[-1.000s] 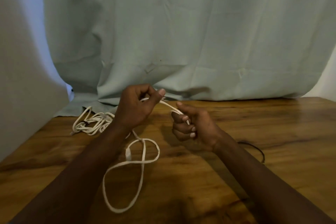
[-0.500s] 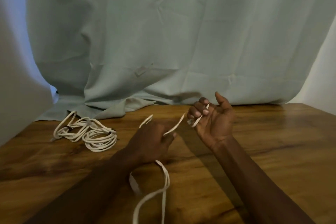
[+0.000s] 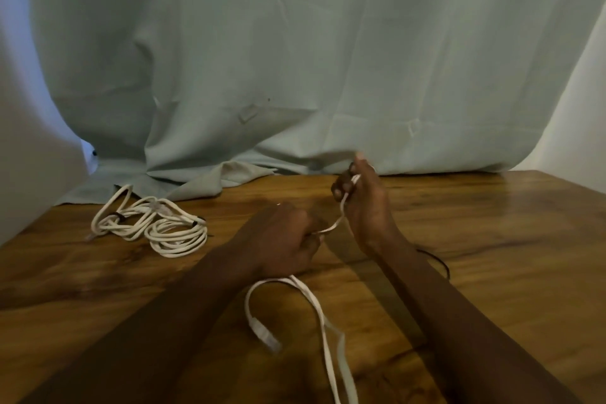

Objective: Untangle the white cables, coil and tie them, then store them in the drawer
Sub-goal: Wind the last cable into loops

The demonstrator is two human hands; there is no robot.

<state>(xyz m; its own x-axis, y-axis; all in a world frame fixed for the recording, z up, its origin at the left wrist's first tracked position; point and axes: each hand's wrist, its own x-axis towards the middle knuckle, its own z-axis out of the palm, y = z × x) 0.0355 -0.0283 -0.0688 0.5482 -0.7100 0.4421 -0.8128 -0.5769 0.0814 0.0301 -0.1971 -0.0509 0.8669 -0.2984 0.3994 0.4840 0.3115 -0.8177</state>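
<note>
– On the wooden table, centre frame: what is each hand doing?
– left hand is low over the wood, knuckles up, fingers curled tight round the flat white cable; right hand is raised just beyond it, palm toward the camera, fingers curled, cable held up near the fingertips; both are clamped on the same cable.
– And the bit between them?
– a short stretch runs taut from the left fist up to the right fingers; wound round those fingers or only pinched, cannot tell.
– Where's the rest of it?
– it comes out under the left hand and loops on the table toward the camera; one end carries a white connector, blurred, between the two forearms; two strands run off the bottom edge.
– Other cables?
– coiled white cables lie far left on the table, well apart from both hands; two bundles touching each other; a dark tie shows on the nearer bundle, another dark band on the farther one.
– Anything else?
– thin black cord lies on the wood just beside the right forearm, partly hidden by it; pale green cloth hangs behind, its hem on the table's far edge, near the coils.
</note>
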